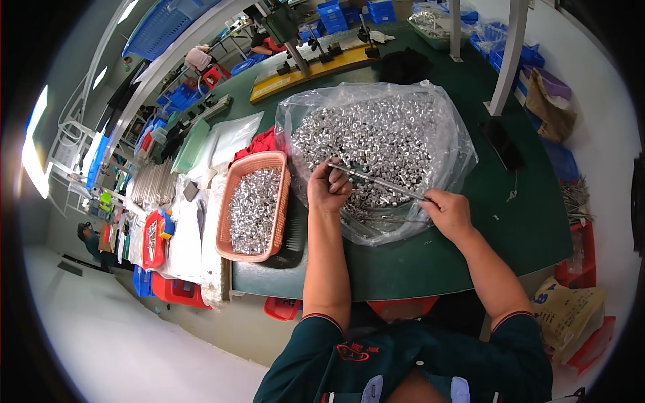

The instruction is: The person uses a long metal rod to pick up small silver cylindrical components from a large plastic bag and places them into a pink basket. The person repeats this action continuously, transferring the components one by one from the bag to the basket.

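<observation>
My left hand is closed, fingers curled at the far left end of a thin metal rod. My right hand pinches the rod's other end, so it slants down to the right between them. Part of the rod looks thicker, as if small metal sleeves are threaded on it. Beneath it lies an open clear plastic bag spread wide, full of small shiny metal sleeves. Another thin rod rests near the bag's front edge.
Left of the bag, a pink plastic basket holds more metal sleeves. A black phone lies on the green table at the right. Farther back stand a yellow-based fixture and a white post. Bundled rods lie at left.
</observation>
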{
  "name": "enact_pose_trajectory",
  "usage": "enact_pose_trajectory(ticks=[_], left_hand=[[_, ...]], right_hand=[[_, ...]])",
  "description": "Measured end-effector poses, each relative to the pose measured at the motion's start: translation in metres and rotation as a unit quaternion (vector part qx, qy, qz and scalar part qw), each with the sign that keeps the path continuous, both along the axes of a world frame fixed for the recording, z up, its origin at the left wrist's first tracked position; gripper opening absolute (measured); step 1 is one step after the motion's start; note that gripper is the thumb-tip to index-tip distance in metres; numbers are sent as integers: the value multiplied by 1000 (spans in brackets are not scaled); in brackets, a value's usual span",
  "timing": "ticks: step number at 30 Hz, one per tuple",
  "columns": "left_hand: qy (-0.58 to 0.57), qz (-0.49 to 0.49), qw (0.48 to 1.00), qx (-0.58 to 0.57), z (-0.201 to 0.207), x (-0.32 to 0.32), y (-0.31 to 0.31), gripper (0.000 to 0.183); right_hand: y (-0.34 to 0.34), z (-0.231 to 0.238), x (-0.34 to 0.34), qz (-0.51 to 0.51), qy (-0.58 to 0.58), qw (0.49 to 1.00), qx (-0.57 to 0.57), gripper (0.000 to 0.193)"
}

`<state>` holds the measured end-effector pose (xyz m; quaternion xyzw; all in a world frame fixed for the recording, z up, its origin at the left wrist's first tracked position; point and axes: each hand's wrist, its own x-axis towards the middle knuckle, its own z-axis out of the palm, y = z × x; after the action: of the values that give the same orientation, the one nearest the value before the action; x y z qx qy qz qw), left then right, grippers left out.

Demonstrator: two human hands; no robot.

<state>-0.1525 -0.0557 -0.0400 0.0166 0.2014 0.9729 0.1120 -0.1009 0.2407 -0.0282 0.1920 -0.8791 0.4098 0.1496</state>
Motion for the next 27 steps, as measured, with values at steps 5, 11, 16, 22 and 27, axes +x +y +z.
enact_pose_trajectory(ticks=[5,11,16,22,27], left_hand=[[-27,69,989,-130,15,4,23,43],[-58,10,982,-180,26,7,24,54],[-177,85,978,75,12,-3,2,26],[-123,23,978,166,-1,-8,-6,18],[-11,21,998,57,-6,-5,-3,26]], right_hand=[[0,-2,-1,-19,-29,999,-22,15],[-1,-3,-5,-28,-75,996,-50,17],[0,-2,-6,-29,-110,991,-75,19],[0,-9,-8,-22,-117,989,-85,18],[1,-15,-11,-13,-112,989,-92,18]])
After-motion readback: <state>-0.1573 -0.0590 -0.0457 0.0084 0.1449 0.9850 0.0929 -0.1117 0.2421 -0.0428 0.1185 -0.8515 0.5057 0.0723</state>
